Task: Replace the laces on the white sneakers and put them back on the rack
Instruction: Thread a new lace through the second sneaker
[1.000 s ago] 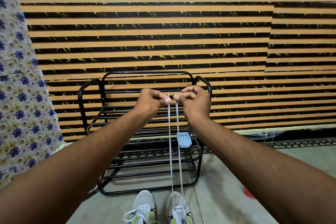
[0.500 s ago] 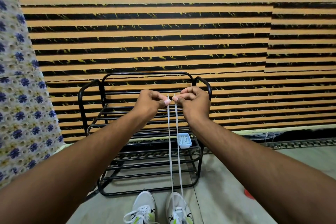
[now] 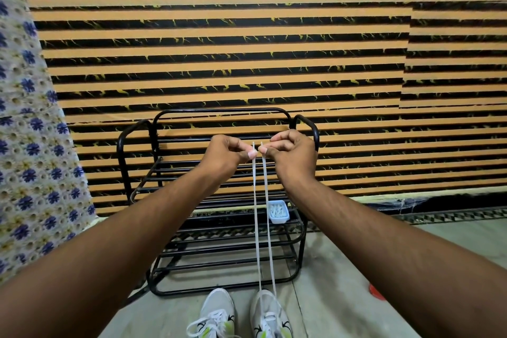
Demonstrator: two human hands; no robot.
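Two white sneakers stand side by side on the floor at the bottom edge, toes toward the rack: the left sneaker is laced, the right sneaker has a white lace running up from it in two taut strands. My left hand pinches the tip of the left strand. My right hand pinches the tip of the right strand. Both tips are held level, close together, high in front of the black metal shoe rack.
A small white box sits on a middle shelf of the rack, at its right side. A striped orange and black wall stands behind. A flowered cloth hangs at the left. A red object lies on the floor to the right.
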